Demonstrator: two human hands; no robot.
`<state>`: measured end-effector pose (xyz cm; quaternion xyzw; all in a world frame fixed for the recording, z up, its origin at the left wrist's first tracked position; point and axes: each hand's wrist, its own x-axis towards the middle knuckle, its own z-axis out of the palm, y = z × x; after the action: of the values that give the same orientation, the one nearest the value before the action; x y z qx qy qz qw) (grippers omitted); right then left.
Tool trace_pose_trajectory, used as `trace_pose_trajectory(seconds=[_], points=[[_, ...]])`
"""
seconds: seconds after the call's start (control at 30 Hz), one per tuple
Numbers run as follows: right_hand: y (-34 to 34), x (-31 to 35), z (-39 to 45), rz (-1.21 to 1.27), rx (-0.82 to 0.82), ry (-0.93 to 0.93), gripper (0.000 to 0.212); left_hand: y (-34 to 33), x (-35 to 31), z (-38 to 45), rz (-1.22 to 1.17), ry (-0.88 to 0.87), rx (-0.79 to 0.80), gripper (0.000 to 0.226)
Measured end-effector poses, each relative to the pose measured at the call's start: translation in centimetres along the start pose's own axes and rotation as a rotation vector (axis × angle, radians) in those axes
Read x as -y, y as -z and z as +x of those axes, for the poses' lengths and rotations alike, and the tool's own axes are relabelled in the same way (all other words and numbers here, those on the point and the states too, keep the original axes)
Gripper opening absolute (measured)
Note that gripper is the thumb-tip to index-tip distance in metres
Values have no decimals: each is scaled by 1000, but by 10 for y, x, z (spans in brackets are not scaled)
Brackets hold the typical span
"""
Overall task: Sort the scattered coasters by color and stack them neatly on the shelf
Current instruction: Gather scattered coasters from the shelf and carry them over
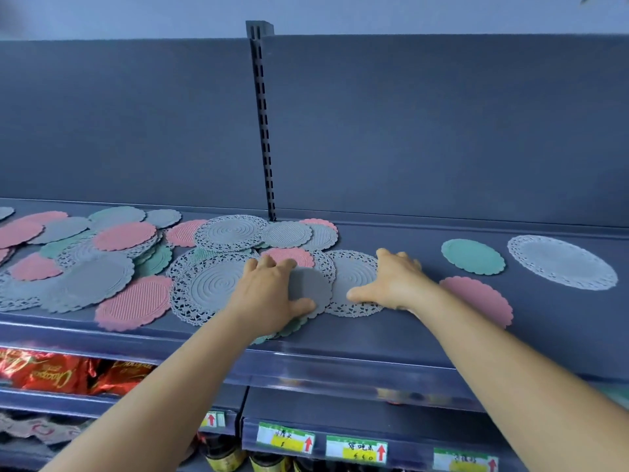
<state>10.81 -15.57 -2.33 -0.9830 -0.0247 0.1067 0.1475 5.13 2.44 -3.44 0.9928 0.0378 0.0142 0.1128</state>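
Pink, green and grey round coasters lie scattered and overlapping on the left and middle of the dark blue shelf (pixel 401 338). My left hand (pixel 272 294) grips a small plain grey coaster (pixel 311 287), thumb at its near edge, fingers over its far side. My right hand (pixel 391 281) rests flat on a grey lacy coaster (pixel 350 277) next to it. To the right lie three separate coasters: a green coaster (pixel 473 256), a pink coaster (pixel 480 299) partly under my right forearm, and a large pale lacy coaster (pixel 561 261).
A slotted upright post (pixel 263 131) divides the shelf's back panel. Below the shelf edge are red snack packets (pixel 61 371), bottle tops and yellow-green price tags (pixel 355 449). Bare shelf surface shows between the middle pile and the three coasters at the right.
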Motion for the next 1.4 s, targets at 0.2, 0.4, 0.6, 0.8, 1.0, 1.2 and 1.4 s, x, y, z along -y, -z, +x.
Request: trace_pose_trajectory(seconds=[0.2, 0.4, 0.6, 0.8, 1.0, 1.2, 1.4], points=[[3, 2, 11, 65, -87, -70, 28, 4, 3, 5, -264, -31, -59, 90], [-6, -20, 19, 156, -294, -15, 24, 9, 2, 11, -310, 36, -92, 73], [8, -50, 7, 327, -538, 94, 14, 14, -25, 17, -441, -15, -228, 14], [48, -125, -9, 437, -695, 18, 17, 9, -94, 21, -594, -137, -242, 9], [81, -226, -8, 516, -744, -105, 23, -16, -184, 24, -646, -200, -156, 8], [106, -307, 11, 565, -705, -145, 25, -48, -267, 26, -618, -161, -57, 11], [118, -338, 36, 696, -634, -156, 26, -73, -316, 26, -693, -109, 36, 22]])
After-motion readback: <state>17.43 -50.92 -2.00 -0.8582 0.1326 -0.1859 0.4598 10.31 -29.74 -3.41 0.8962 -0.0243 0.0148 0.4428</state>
